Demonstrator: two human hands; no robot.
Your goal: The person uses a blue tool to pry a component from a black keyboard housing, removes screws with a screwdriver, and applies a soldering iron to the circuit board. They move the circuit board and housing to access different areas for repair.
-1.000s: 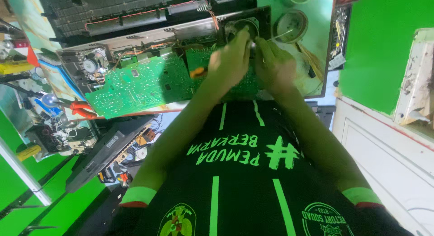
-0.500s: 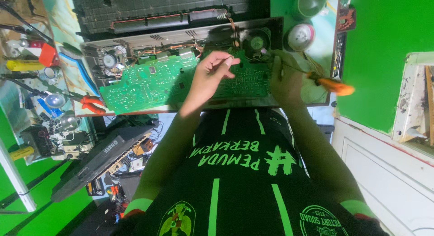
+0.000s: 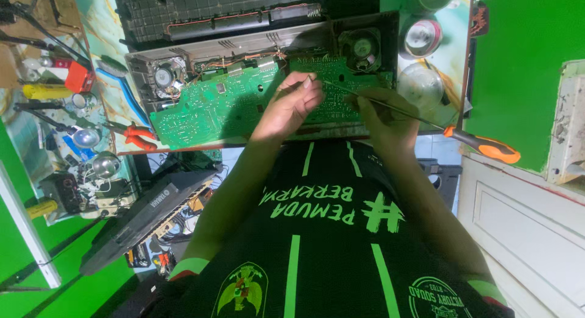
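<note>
The left hand (image 3: 292,104) rests with curled fingers on the green circuit board (image 3: 213,107), seemingly steadying it inside the opened grey case (image 3: 201,50) near the front edge of the bench (image 3: 106,104); I cannot tell whether it pinches anything. The right hand (image 3: 381,114) is closed around the thin shaft of a screwdriver (image 3: 426,123), its orange handle sticking out past the bench's right edge and its tip angled in towards the left fingertips, likely for fine control. Red pliers (image 3: 137,135) lie beside the case.
</note>
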